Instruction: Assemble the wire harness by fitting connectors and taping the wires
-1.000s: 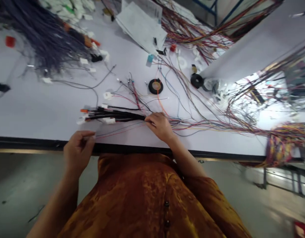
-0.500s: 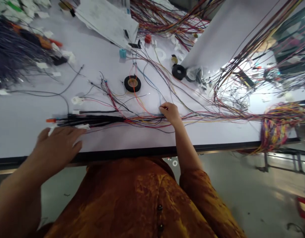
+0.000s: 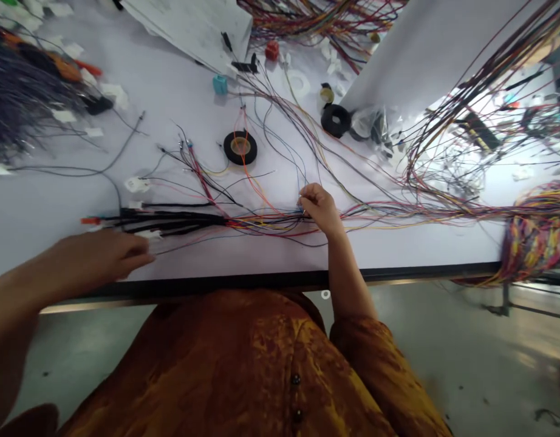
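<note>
A long wire bundle [image 3: 262,220] lies along the front of the white table, its left part wrapped in black sleeving [image 3: 184,220]. My right hand [image 3: 320,205] pinches thin blue wires [image 3: 299,176] just above the bundle. My left hand [image 3: 111,252] is beside the sleeved end, near a white connector [image 3: 149,234] and an orange connector [image 3: 89,221]; its fingers are blurred and partly hidden, so whether it grips anything does not show. Behind the bundle lies a black tape roll [image 3: 240,147] with orange wires across it.
Paper sheets [image 3: 193,30] lie at the back, near a red connector [image 3: 271,50] and a blue connector [image 3: 220,84]. A second black tape roll [image 3: 335,120] is by a white roll [image 3: 412,54]. Dark wires [image 3: 25,91] are piled left, coloured wires [image 3: 530,243] right.
My left hand has turned and its fingers have drawn closer together. My right hand stays at the blue wires, slightly farther right in the picture. The whole view has shifted a little.
</note>
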A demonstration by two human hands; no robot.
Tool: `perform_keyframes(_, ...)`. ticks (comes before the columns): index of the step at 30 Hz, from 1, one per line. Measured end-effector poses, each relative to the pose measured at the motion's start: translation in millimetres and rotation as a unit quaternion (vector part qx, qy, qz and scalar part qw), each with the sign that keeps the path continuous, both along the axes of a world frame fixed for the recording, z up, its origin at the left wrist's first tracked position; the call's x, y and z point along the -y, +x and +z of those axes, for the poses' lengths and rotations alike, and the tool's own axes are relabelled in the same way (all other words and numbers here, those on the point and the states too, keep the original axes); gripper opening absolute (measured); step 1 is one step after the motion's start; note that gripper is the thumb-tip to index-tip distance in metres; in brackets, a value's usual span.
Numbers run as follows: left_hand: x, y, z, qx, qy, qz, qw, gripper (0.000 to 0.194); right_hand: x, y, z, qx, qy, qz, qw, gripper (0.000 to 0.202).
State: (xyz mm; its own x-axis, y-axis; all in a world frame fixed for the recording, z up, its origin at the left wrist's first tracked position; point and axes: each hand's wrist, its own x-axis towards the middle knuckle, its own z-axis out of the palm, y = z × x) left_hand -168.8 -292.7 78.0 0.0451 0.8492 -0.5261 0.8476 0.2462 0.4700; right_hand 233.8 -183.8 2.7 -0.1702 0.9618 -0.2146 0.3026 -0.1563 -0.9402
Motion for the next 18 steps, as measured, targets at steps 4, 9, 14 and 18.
perform_keyframes(4,-42.0,52.2,-2.3,0.125,0.054,-0.085,0.987,0.024,-4.4,-5.4,9.0,0.056,0.023,0.045,0.997,0.015)
perform_keyframes(9,-101.0,134.4,-50.5,0.429,-0.069,0.090,0.896,0.028,-11.9,-11.5,13.4,0.093,0.013,0.094,0.991,0.023)
perform_keyframes(14,-114.5,160.6,-72.0,0.491,-0.129,0.209,0.836,0.019,-25.3,-17.4,13.6,0.097,-0.038,0.179,0.978,0.029)
perform_keyframes(18,-115.4,167.7,-65.7,0.510,-0.073,0.250,0.820,0.018,-31.1,-23.7,20.6,0.069,-0.087,0.246,0.963,0.028)
